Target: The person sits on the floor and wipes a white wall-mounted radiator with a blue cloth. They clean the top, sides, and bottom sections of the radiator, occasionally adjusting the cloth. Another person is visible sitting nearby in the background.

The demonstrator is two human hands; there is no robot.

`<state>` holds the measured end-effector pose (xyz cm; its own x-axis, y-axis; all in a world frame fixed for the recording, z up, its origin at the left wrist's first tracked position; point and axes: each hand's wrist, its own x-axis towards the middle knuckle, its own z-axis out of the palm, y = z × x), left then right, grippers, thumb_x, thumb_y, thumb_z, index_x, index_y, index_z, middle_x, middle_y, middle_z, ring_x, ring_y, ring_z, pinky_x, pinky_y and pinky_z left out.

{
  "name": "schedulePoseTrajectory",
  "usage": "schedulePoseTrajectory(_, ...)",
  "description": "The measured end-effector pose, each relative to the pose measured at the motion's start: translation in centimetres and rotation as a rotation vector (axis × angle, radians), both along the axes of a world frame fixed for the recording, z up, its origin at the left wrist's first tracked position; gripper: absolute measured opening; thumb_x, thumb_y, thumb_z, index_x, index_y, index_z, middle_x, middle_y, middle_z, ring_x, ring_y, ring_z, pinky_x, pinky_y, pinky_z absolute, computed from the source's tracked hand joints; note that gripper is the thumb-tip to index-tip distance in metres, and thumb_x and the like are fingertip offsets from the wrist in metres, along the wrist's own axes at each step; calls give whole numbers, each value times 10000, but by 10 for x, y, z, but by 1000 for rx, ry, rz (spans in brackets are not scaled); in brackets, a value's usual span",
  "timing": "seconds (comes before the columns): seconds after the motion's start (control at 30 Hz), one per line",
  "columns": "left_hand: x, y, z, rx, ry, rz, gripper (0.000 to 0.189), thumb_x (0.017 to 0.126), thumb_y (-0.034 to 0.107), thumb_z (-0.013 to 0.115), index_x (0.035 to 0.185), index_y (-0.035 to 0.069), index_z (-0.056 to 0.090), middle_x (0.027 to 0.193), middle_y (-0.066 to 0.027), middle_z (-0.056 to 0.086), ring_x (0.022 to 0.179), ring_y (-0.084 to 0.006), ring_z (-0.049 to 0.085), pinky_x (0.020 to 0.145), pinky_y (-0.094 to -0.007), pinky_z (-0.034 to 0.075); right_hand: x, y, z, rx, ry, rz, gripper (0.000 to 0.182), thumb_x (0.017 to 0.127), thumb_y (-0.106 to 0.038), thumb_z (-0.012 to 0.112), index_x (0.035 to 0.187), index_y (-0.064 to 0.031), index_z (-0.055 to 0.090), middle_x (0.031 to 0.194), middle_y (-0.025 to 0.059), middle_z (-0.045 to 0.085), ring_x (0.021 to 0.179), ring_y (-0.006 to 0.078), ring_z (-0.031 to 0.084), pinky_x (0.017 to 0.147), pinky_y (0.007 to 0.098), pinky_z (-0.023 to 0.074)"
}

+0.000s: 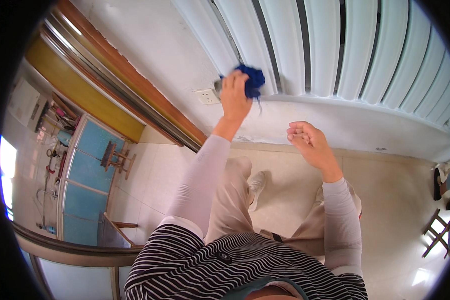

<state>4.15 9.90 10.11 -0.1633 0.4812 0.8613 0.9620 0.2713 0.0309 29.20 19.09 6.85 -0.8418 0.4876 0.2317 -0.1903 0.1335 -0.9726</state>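
Against the lower end of a white radiator panel [290,48], my left hand [235,95] grips a bunched dark blue cloth [254,79]. Loose threads hang from the cloth. A white wall socket [208,96] sits just left of that hand, and something greyish beside it is partly hidden by the fingers. My right hand [309,144] hovers in front of the low white wall, its fingers loosely curled and apart from the thumb, with nothing visible in them. It touches neither the radiator nor the cloth.
An orange-brown door frame [146,90] with metal tracks runs along the left. Beyond it stand blue kitchen cabinets [88,168], a small wooden stool [116,159] and a sink tap [47,193]. At the right edge are a wooden rack-like frame [437,232] and a dark shoe [437,183].
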Motion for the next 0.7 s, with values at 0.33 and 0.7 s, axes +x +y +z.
schedulePoseTrajectory(0.33,-11,11,102,267,106,-122,398,655,-16,682,1035,63,589,955,-144,610,1004,-361,559,856,-421,471,1,5,-10,33,0,-8,303,880,-160,635,1095,51,597,926,120,681,818,152,631,733,279,505)
schedulePoseTrajectory(0.7,7,35,41,257,230,-113,455,562,34,765,990,157,674,1127,-119,511,1028,-355,494,882,-429,424,5,2,-4,80,-71,-26,294,878,-165,625,1079,50,602,932,163,679,795,194,648,717,300,513)
